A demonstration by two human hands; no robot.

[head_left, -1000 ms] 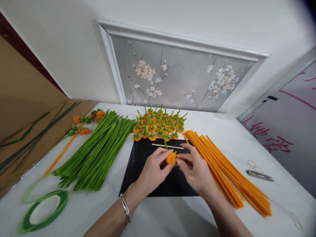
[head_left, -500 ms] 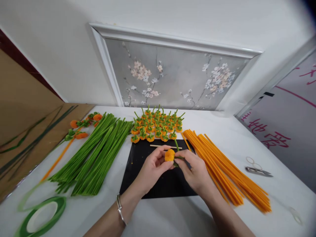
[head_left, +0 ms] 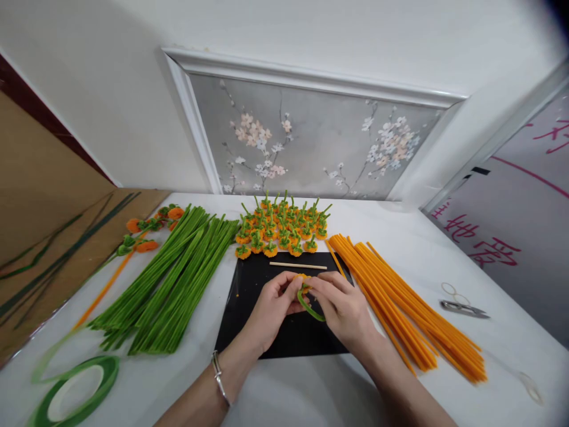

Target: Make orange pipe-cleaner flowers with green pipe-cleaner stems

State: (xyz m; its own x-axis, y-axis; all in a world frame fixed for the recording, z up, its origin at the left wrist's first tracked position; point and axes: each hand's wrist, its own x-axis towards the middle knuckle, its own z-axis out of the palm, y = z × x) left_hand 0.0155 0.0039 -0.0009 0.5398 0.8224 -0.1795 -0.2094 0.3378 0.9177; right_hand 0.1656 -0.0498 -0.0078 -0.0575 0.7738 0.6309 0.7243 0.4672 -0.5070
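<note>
Over the black mat (head_left: pixel 293 338), my left hand (head_left: pixel 278 302) pinches a small orange pipe-cleaner flower (head_left: pixel 304 279). My right hand (head_left: pixel 340 299) has its fingers closed on the green stem piece (head_left: pixel 311 308) at the flower, and the green strand curves down between the hands. Fingers cover most of the flower. A thin wooden stick (head_left: pixel 297 265) lies on the mat just beyond my hands. Behind it stand several finished orange flowers (head_left: pixel 284 225) with green stems pointing up.
Green pipe cleaners (head_left: pixel 178 290) lie at left, orange ones (head_left: pixel 400 302) at right. Scissors (head_left: pixel 464 308) rest farther right. A green tape roll (head_left: pixel 106 379) is at front left, near orange flowers on stems (head_left: pixel 146 245) and brown cardboard (head_left: pixel 57 255).
The flower has been turned, so its orange face now points away and its green side shows. The green strand, upright before, now loops downward. My right hand has shifted slightly with it.
</note>
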